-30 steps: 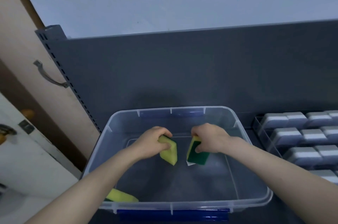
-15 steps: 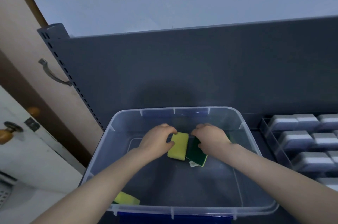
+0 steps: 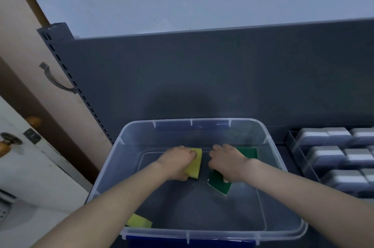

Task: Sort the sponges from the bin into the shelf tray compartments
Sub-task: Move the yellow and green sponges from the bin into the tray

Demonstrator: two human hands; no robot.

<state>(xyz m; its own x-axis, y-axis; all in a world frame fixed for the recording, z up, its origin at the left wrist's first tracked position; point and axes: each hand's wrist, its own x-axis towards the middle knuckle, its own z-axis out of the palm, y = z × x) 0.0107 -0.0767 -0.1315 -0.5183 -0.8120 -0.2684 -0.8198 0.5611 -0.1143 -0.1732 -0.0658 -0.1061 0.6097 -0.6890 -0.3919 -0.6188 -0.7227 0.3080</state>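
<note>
Both my hands are inside the clear plastic bin (image 3: 287,174). My left hand (image 3: 176,161) grips a yellow sponge (image 3: 195,164) with its yellow foam side up. My right hand (image 3: 227,161) grips a sponge with its green scouring side (image 3: 219,184) up. More green (image 3: 248,152) shows just behind my right wrist; whether it belongs to the same sponge I cannot tell. One other yellow sponge (image 3: 139,221) lies in the bin's near left corner, partly under my left forearm. The shelf tray (image 3: 293,142) stands to the right of the bin.
The tray's compartments hold rows of grey-and-white sponges (image 3: 332,156). A dark grey shelf back panel (image 3: 222,77) rises behind the bin. At the left are a perforated shelf upright (image 3: 66,69), a door with a metal handle (image 3: 56,80) and a knob (image 3: 6,144).
Both sponges have turned from standing on edge to flatter. My hands drew close at the bin's middle, then parted a little. The view shifted right and up slightly.
</note>
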